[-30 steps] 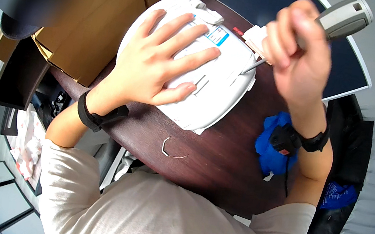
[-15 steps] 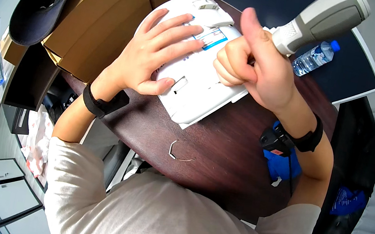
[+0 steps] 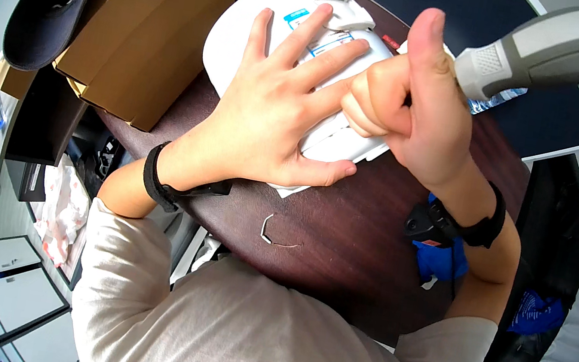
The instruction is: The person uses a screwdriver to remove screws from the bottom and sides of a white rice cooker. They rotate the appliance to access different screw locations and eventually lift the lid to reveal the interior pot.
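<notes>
- Cardboard box (image 3: 149, 37): stands left of the work, near the left elbow's swing; best not leaned on for support.
- Left hand (image 3: 270, 113): palm down on the housing, fingers spread wide, pinching nothing. Index tip runs in behind the right fist, so can't tell if they touch. Good brace: push straight down, load through the palm. Would slide that index finger clear; a slip there could jab it.
- White plastic appliance housing (image 3: 227, 50): the workpiece, lying on the far part of the dark brown tabletop (image 3: 348, 243), label side up, mostly under both hands. Curved shell, likely to rock or spin under torque, so the brace matters.
- Thin white wire piece (image 3: 268, 232): loose on the tabletop, near side of the housing. Not in the way.
- Right hand (image 3: 417, 114): fingers curled tight, thumb sticking up rather than wrapped. Can't see exactly what they close on; presumably the driver's neck.
- Screwdriver (image 3: 544, 55): fat grey-and-white handle juts up-right past the thumb. Shaft and tip hidden behind the fist. Seat the tip fully, line the shaft up with its target, press before twisting. More palm on the handle would give better torque.
</notes>
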`<move>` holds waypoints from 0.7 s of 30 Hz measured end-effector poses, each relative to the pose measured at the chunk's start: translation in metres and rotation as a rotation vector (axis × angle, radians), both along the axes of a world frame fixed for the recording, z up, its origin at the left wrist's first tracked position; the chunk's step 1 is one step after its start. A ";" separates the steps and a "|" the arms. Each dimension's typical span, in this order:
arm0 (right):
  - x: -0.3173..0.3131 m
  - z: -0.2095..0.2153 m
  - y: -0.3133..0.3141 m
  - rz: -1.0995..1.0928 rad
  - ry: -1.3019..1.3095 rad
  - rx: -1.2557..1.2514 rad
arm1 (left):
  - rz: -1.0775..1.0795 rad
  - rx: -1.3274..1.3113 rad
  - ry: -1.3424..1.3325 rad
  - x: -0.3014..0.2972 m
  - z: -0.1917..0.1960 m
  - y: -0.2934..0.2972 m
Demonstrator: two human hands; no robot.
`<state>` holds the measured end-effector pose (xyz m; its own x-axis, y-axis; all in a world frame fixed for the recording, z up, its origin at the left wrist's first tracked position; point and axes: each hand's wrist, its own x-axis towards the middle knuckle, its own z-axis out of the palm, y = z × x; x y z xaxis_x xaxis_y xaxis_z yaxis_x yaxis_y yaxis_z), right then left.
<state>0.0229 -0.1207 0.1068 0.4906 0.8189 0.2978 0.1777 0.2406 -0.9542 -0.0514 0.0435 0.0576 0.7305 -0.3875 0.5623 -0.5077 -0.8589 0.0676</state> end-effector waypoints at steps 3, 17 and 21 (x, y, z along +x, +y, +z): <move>0.002 -0.001 -0.001 0.011 0.034 0.024 | -0.006 0.003 -0.016 0.001 -0.001 0.000; 0.015 -0.014 -0.008 0.141 0.334 0.239 | 0.027 0.009 0.002 0.003 0.001 -0.002; 0.020 -0.018 -0.012 0.148 0.416 0.296 | 0.035 0.004 0.005 0.003 0.002 -0.003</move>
<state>0.0430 -0.1325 0.0889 0.5021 0.7987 0.3317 -0.2577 0.5043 -0.8242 -0.0483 0.0403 0.0598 0.7464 -0.3636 0.5574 -0.4770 -0.8764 0.0669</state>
